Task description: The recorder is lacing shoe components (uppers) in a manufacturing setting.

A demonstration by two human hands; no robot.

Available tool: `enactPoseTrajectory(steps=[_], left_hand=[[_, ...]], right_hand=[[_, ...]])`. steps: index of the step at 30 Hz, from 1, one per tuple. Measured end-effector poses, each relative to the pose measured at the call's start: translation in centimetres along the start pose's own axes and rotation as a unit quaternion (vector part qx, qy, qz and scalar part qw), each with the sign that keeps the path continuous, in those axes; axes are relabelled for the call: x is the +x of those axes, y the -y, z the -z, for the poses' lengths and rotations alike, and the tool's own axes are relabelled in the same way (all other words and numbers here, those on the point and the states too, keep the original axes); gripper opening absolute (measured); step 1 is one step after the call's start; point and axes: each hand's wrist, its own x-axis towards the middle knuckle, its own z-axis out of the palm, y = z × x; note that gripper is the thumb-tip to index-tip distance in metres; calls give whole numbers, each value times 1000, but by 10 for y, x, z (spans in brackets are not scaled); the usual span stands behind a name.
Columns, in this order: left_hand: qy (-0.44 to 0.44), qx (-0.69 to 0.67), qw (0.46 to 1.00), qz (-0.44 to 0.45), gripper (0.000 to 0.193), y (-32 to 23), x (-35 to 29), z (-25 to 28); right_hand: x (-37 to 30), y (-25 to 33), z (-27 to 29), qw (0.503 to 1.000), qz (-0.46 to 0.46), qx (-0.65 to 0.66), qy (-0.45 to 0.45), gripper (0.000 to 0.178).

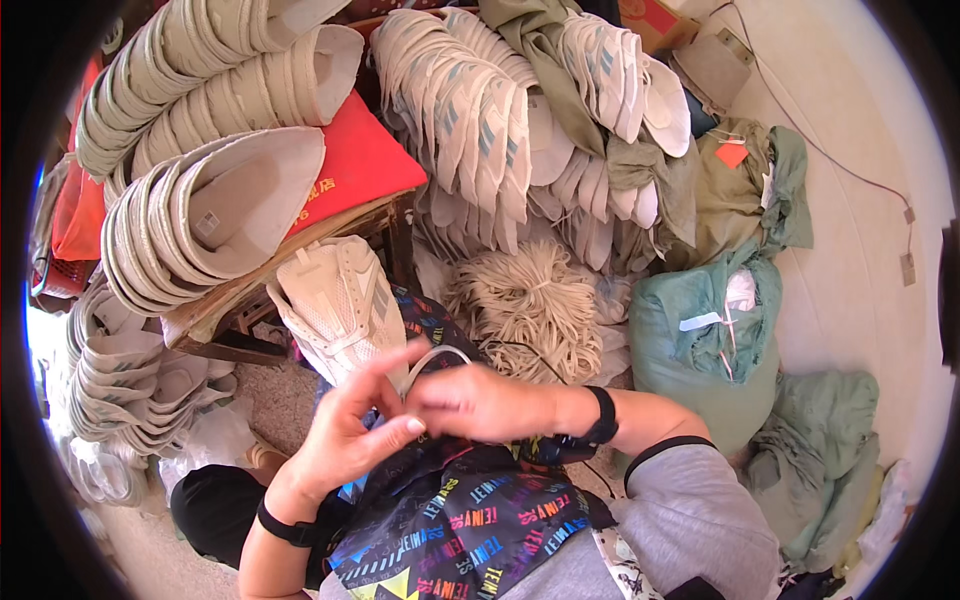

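Observation:
A cream shoe upper (338, 300) with a mesh front and grey side stripes lies in front of me, beyond my left hand (350, 425). The thumb and forefinger of that hand are spread apart; its other fingers are partly hidden. My right hand (465, 400) meets it from the right, fingers bent and smeared by motion. A pale shoelace (440, 353) loops up beside the right fingers, which seem closed on it; its ends are hidden. Past the hands lies a big bundle of cream shoelaces (530, 310).
Nested shoe uppers (225, 200) stand on a wooden bench (225, 310) with a red bag (365, 160). More uppers (460, 110) are piled at the back, others (130, 370) at the lower left. Green sacks (700, 350) sit to my right; a cable (820, 150) crosses the floor.

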Motion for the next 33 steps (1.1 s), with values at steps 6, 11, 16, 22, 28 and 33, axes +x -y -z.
enactPoseTrajectory(steps=[6,11,16,22,28,33], left_hand=[[56,-192,971,130,38,-2,-25,12],[-18,-104,989,101,27,10,-39,20],[-74,-33,996,40,26,17,-49,42],[-120,-108,985,52,26,26,-47,32],[-72,-45,989,121,30,7,-15,13],[-143,-23,985,94,27,19,-14,14]], right_hand=[[10,38,15,999,-6,-22,34,17],[12,33,34,984,-116,83,-103,15],[14,-7,85,938,-94,-28,-332,14],[11,-37,106,788,-92,-543,-275,11],[58,5,2,992,66,-23,-101,29],[68,22,2,994,33,-97,-41,19]])
